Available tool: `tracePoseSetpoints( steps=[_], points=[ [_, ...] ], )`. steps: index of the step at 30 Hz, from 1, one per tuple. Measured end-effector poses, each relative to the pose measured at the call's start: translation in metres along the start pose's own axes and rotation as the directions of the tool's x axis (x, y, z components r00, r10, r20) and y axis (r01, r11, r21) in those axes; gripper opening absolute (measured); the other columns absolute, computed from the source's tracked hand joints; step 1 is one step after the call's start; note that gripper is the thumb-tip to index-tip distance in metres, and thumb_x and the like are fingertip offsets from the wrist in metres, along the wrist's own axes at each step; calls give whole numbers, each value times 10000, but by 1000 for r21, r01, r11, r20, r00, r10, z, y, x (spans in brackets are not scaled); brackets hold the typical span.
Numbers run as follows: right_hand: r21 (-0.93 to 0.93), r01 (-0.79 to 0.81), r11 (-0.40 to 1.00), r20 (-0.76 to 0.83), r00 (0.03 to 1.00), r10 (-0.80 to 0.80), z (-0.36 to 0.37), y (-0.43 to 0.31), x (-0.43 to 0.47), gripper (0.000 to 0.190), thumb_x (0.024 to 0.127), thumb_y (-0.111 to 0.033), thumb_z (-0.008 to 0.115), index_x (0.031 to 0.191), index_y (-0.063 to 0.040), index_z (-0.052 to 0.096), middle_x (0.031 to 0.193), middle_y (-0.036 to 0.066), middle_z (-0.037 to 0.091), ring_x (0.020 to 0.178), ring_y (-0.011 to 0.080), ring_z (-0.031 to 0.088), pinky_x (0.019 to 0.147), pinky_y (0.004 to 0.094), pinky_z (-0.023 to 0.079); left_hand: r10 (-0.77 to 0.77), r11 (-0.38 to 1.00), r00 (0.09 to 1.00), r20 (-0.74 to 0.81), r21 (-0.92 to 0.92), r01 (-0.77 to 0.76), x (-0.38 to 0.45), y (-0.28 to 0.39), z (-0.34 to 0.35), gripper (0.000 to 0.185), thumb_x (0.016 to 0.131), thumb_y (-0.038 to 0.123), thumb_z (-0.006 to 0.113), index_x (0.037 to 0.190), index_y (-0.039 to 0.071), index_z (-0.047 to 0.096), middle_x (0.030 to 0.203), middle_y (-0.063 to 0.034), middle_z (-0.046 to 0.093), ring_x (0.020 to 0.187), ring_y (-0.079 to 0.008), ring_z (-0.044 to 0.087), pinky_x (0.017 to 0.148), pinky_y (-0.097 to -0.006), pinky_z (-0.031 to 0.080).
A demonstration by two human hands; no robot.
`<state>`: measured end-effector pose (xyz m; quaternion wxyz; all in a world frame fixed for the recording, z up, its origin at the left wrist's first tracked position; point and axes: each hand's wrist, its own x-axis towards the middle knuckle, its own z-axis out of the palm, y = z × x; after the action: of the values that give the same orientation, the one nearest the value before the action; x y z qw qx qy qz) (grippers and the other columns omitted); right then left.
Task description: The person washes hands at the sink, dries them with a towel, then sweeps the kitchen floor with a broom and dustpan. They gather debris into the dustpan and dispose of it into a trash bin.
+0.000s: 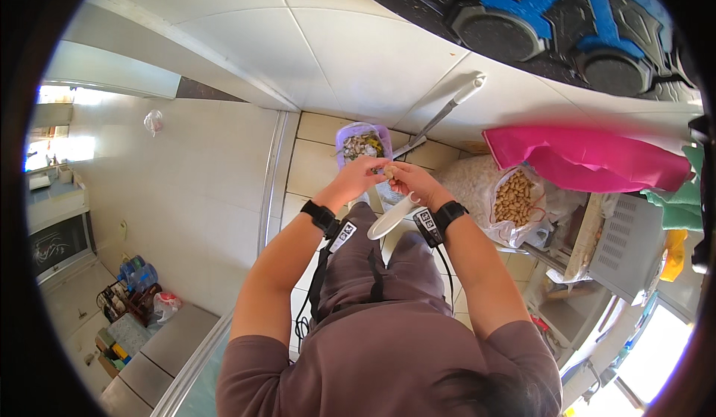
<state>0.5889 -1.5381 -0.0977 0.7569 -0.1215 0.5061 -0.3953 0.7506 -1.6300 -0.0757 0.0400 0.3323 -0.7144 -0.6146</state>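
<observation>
My left hand (363, 172) and my right hand (412, 181) meet in front of me, fingertips close together. Between them is a small tan piece (390, 172), gripped by my right fingers; it may be a peanut or a bit of shell. My left fingertips are at its left edge, and whether they grip it is unclear. A long white plastic handle with a hooked end (393, 217) shows just below my right hand. Beyond my left hand, a purple bin (386, 137) with a clear liner holds shells and other scraps. A bag of unshelled peanuts (513, 197) stands to the right.
A long-handled brush (442, 116) leans against the tiled wall beside the bin. Pink fabric (587, 157) hangs above the peanut bag. A gas stove (503, 31) is at the upper right. A grey vented appliance (621, 249) stands at right, and a metal door track (271, 176) runs at left.
</observation>
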Motion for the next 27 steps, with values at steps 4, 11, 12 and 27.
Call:
tracePoseSetpoints(
  steps=[4,11,12,27],
  points=[
    [-55,48,997,8,999,-48,-4,-1,10,245,886,-253,442,976,-49,543,775,-28,516,644,46,445,585,173,389,-33,999,999,-2,22,33,11,2,3,316,751,135,608,1045,28,559,929,-51,562,784,-117,554,694,-251,447],
    [20,91,996,14,996,-91,1,-10,13,230,874,-207,462,960,-18,563,830,-5,534,715,70,470,658,198,407,-158,966,986,-57,-216,142,13,-4,2,328,761,112,599,1070,18,538,943,-72,588,799,-113,570,709,-233,453],
    [37,84,996,28,996,-85,2,-12,12,237,876,-204,458,979,-16,559,847,-1,535,729,72,475,672,201,413,-171,949,984,-42,-276,153,13,-6,1,331,765,116,595,1072,12,533,942,-80,590,806,-118,571,715,-238,454],
    [-243,83,967,30,997,-78,3,-23,25,228,822,-219,546,959,-37,548,791,-4,567,654,62,479,587,189,390,-193,958,977,-87,-233,169,17,-9,-3,334,811,166,523,1067,-48,507,924,-126,598,830,-149,582,725,-256,461]
  ],
)
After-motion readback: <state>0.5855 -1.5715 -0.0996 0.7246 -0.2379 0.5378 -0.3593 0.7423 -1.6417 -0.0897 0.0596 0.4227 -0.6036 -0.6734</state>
